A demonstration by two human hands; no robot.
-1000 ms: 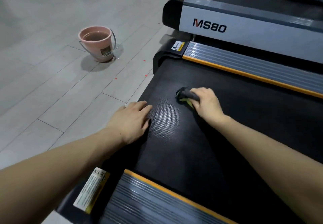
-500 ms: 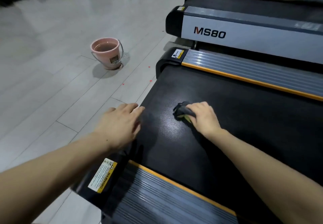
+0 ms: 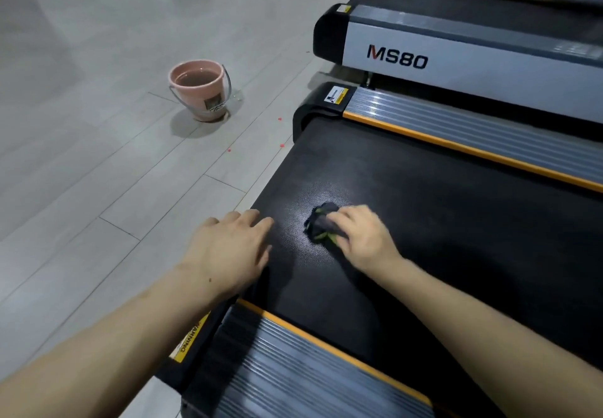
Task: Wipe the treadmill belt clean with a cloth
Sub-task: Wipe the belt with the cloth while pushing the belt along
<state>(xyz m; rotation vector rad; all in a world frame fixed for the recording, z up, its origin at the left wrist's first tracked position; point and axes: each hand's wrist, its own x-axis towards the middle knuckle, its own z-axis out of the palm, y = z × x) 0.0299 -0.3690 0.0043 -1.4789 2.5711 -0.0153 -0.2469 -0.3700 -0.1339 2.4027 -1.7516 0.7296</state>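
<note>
a person's right hand [image 3: 362, 238] presses a crumpled dark cloth [image 3: 321, 223] with green edging onto the treadmill belt [image 3: 440, 221], fingers curled over the wad so that the grip is clamped on the cloth. the cloth sits under and just ahead of the fingertips, near the belt's rear end, where it meets the floor [image 3: 98, 172]. the left hand [image 3: 233, 247] lies flat at the belt's rear edge, fingers straight and together, holding nothing. the belt's long axis runs off to the right of the frame, so most of the unwiped surface appears to lie to the right of the cloth, on the right hand's side. the belt is matte black rubber with a fine dimpled texture, bordered by ribbed grey side rails [image 3: 489, 130] trimmed in orange. a pink bucket [image 3: 204, 91] of water with a wire handle stands well apart on the pale plank floor. a second treadmill [image 3: 473, 55] marked ms80 stands beyond the far rail.
</note>
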